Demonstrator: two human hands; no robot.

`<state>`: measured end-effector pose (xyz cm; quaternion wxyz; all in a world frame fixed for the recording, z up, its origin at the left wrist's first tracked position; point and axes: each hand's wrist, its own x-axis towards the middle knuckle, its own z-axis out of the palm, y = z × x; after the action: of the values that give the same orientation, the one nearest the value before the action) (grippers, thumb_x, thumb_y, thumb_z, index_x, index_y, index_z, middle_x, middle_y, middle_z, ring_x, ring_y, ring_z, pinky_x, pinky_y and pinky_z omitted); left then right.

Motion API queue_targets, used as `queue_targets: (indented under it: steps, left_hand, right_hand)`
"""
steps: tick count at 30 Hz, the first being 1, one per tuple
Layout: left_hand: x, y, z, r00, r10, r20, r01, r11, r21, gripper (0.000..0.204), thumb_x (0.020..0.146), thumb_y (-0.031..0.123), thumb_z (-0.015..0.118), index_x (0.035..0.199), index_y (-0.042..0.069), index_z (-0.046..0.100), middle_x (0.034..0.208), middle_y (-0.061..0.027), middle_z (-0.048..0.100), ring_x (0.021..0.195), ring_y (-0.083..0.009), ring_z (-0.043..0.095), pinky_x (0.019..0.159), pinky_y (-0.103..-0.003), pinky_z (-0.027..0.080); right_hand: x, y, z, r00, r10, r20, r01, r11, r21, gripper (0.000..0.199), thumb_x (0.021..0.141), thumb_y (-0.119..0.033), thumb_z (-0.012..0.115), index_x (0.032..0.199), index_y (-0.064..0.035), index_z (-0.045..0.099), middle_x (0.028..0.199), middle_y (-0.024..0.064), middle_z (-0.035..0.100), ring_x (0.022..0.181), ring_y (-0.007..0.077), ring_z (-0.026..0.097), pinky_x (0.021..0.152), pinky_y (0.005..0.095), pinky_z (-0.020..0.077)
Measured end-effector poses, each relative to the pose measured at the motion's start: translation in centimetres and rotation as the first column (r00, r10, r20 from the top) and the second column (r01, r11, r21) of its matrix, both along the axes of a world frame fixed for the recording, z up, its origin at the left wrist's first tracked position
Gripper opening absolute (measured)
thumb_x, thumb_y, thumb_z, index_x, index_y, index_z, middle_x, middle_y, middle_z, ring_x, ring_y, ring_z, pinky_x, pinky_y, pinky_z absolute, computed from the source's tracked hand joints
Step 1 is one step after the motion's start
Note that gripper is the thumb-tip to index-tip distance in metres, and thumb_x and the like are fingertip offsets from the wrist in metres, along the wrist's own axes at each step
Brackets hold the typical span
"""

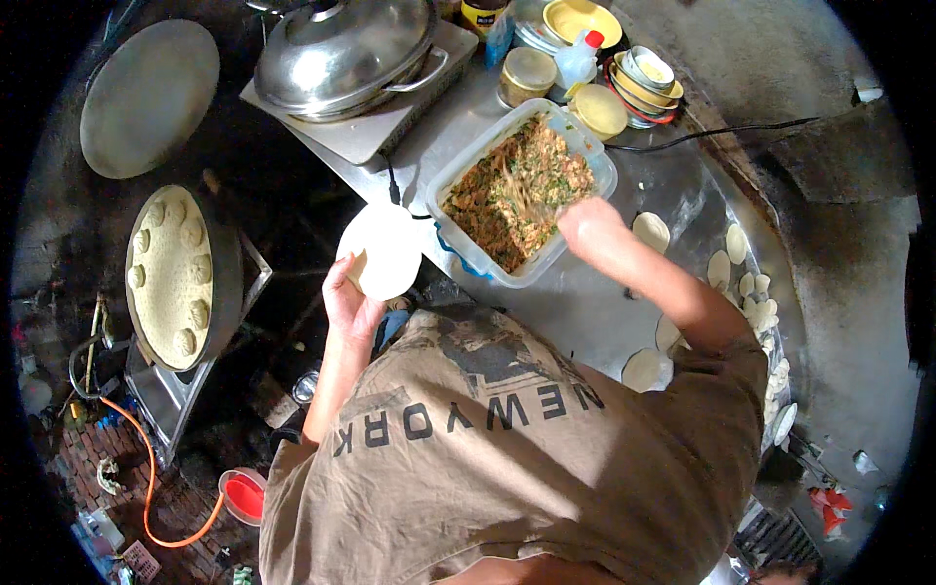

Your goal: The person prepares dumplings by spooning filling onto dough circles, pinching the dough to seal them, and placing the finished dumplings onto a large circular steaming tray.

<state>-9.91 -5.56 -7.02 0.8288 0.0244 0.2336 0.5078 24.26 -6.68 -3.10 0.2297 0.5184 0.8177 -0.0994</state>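
Lidded steel wok, perhaps 2 jars.

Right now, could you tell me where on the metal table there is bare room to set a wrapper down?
Bare metal lies on the table between the filling tub and the wrappers along the right edge, under the right hand. The far end is crowded with jars, bowls and the lidded pan.

The left hand holds a round white dough wrapper flat on its fingers, just beside a clear plastic container of chopped filling. The right hand reaches into the container's near end. More wrappers lie on the metal worktop. A round pan of dumplings sits at the left.
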Motion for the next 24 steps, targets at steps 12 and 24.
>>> queue_targets:
  steps: [12, 24]
  left_hand:
    - [0.1, -0.9, 0.6, 0.999, -0.027, -0.033, 0.026, 0.999, -0.034, 0.049, 0.081, 0.015, 0.057, 0.125, -0.002, 0.047, 0.124, -0.0173, 0.055, 0.115, -0.0317, 0.053, 0.099, -0.047, 0.042]
    - [1.8, 1.2, 2.2, 0.983, -0.048, -0.179, 0.043, 0.999, -0.033, 0.049, 0.087, 0.032, 0.053, 0.126, 0.002, 0.048, 0.127, -0.0131, 0.053, 0.117, -0.0288, 0.051, 0.102, -0.047, 0.038]
  right_hand:
    - [-0.7, -0.2, 2.5, 0.991, 0.132, 0.025, -0.132, 0.991, 0.008, 0.013, 0.072, -0.010, 0.057, 0.073, -0.0063, 0.069, 0.072, 0.0128, 0.066, 0.072, 0.0267, 0.066, 0.063, 0.0384, 0.0527]
    - [3.6, -0.3, 1.8, 0.756, -0.053, -0.653, -0.047, 0.990, -0.134, 0.021, 0.080, -0.009, 0.058, 0.097, -0.0015, 0.067, 0.074, 0.0150, 0.064, 0.068, 0.0296, 0.062, 0.061, 0.0412, 0.0477]
